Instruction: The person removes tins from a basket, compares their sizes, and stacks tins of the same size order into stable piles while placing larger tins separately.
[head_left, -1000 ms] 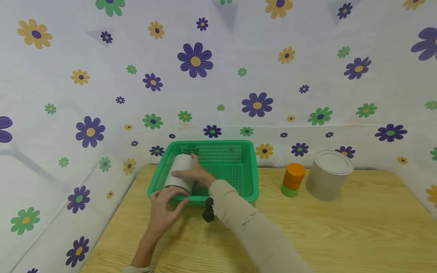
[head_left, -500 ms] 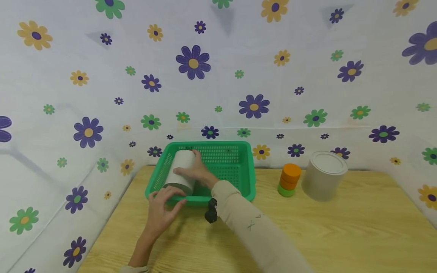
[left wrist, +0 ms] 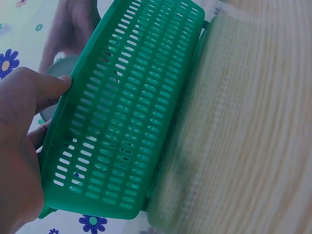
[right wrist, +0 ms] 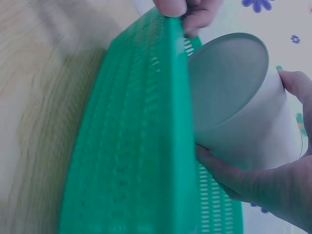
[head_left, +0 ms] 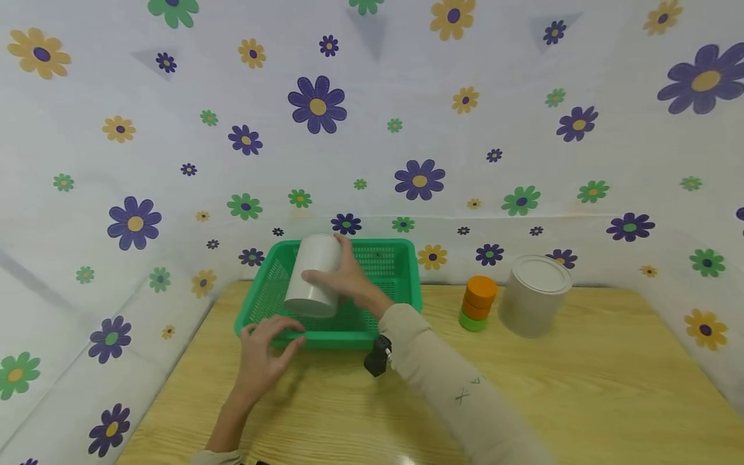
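In the head view my right hand [head_left: 349, 279] grips a plain white cylindrical can [head_left: 316, 274] from its right side. Tilted, the can is held above the left part of a green plastic basket [head_left: 328, 340]; its round grey-white end [right wrist: 229, 80] faces the right wrist camera. My left hand [head_left: 263, 352] holds the basket's near rim at the left, the thumb [left wrist: 53, 87] on the outer side and the fingers over the rim. The can's far side is hidden in the head view.
To the right of the basket, a short stack of orange and green round pieces [head_left: 478, 303] stands on the wooden table [head_left: 558, 387]. Beside it is a larger white lidded can [head_left: 535, 297]. A flower-printed cloth [head_left: 372, 129] hangs behind the table.
My right hand has lifted the white can from inside the basket, raising and tilting it. My left hand stays on the rim. The head view has turned slightly right.
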### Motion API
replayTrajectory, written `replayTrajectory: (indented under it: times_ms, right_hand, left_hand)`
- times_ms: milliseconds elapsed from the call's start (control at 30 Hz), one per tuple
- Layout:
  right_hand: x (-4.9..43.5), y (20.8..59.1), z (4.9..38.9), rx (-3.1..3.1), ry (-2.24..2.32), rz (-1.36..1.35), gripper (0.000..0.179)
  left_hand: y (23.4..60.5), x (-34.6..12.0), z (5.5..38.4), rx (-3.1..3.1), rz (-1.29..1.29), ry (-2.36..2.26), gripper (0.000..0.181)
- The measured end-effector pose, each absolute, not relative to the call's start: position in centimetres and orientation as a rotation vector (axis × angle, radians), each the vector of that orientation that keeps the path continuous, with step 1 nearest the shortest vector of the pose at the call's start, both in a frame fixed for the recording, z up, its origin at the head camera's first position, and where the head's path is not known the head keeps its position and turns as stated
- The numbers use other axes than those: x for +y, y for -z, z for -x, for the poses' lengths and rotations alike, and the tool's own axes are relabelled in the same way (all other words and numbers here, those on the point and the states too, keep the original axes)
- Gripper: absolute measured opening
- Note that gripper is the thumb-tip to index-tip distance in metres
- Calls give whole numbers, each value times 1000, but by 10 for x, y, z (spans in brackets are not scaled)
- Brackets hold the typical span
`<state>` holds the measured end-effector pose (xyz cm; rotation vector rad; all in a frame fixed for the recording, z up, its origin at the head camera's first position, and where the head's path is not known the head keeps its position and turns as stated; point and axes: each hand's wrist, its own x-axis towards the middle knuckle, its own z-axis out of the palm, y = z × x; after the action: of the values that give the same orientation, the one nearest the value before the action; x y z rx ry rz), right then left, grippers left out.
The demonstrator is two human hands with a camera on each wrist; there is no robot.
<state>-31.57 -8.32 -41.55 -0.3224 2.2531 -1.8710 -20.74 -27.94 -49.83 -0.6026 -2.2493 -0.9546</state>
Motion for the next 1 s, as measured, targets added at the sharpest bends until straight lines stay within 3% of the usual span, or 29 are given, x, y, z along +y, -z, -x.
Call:
replayTrajectory:
  times_ms: [400, 1000]
  right_hand:
    - [-41, 396, 287, 2210, 1934, 417, 108]
    - [13, 400, 258, 2240, 2031, 519, 104]
  left_hand:
    - [499, -285, 206, -2277, 586, 946, 22]
    - [498, -278, 208, -2227, 613, 951, 22]
